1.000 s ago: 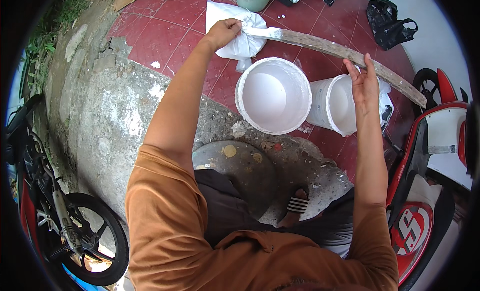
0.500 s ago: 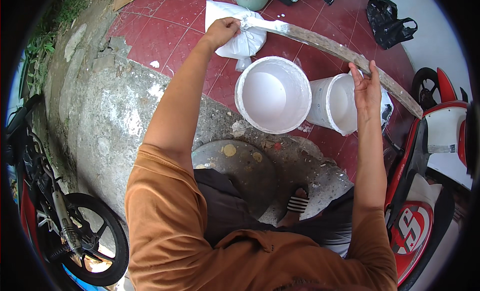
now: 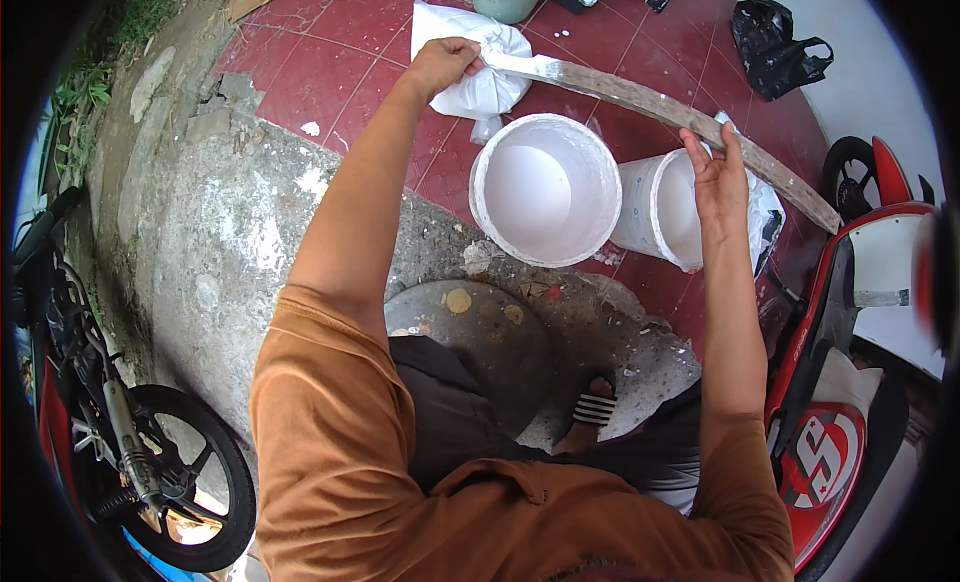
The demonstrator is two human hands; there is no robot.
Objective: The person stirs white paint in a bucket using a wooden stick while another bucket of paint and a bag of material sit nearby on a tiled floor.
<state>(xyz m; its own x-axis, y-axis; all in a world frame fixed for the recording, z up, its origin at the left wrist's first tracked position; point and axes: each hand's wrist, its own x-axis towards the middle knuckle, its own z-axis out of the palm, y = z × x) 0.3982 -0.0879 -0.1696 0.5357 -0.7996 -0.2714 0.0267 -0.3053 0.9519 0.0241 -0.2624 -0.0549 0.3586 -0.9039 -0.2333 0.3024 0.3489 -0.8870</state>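
A long wooden slat [image 3: 640, 99], its left end coated white, lies across both my hands, slanting down to the right. My left hand [image 3: 441, 68] pinches the white end above a knotted white plastic sack [image 3: 466, 100]. Near the slat's right part, my right hand [image 3: 721, 185] is turned palm up, its fingertips on the near edge. Below the slat stands a large white bucket [image 3: 605, 200] with white liquid [image 3: 530, 182] inside. Beside it, partly behind my right hand, a second white bucket [image 3: 638, 217] leans, also whitish inside.
Parked motorbikes stand on the left [image 3: 190, 472] and right [image 3: 815, 382]; the slat's far end comes close to the right one. A black plastic bag [image 3: 775, 47] lies by the white wall. A grey-green bucket [image 3: 508, 2] stands at the back on red tiles [image 3: 370, 82].
The slat has dropped slightly toward me at its right part. My right hand has shifted a little left and nearer with it; my left hand stays almost still.
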